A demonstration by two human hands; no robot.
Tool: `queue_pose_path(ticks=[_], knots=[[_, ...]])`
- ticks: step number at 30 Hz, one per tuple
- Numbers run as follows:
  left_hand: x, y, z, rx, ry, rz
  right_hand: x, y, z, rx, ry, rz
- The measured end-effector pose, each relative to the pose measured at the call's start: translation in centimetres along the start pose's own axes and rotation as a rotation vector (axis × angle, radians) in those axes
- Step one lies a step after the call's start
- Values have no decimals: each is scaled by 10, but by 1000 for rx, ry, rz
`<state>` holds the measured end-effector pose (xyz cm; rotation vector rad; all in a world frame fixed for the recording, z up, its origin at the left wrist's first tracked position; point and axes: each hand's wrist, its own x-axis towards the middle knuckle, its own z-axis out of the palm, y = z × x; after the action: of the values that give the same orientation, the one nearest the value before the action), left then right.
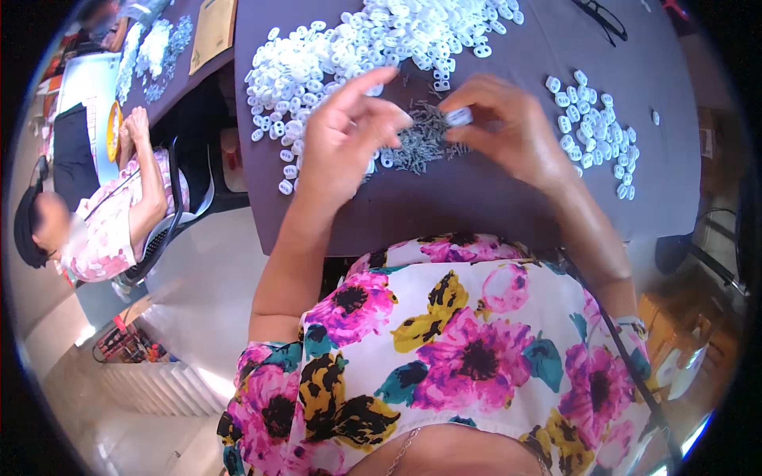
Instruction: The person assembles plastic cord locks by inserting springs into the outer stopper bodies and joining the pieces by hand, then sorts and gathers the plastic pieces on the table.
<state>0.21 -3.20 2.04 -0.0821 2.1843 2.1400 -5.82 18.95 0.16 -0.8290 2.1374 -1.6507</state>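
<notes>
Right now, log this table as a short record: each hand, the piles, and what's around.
Left hand: thumb and forefinger apart
Right hand: pinching a white piece
Centre: pile of thin grey pieces
Far side and left: large white heap
Right: smaller white cluster
Upper right: black-framed glasses
Beyond, left: seated co-worker

A broad heap of small white oval plastic pieces [373,47] runs past the top edge, as do black-framed eyeglasses [605,21]. The bare left hand [340,133] hides part of the heap. Fingers of the bare right hand [508,131] partly cover one white plastic piece [458,117]; slender grey bits [421,147] blur together, too small to identify.
</notes>
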Motion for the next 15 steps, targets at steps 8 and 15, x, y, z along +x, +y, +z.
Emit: queue_pose_path(ticks=[8, 15], knots=[[-5, -11, -23, 798, 167, 333, -38, -27, -61, -618, 46, 175], [12, -11, -10, 1228, -6, 339, -5, -22, -24, -467, -43, -10]])
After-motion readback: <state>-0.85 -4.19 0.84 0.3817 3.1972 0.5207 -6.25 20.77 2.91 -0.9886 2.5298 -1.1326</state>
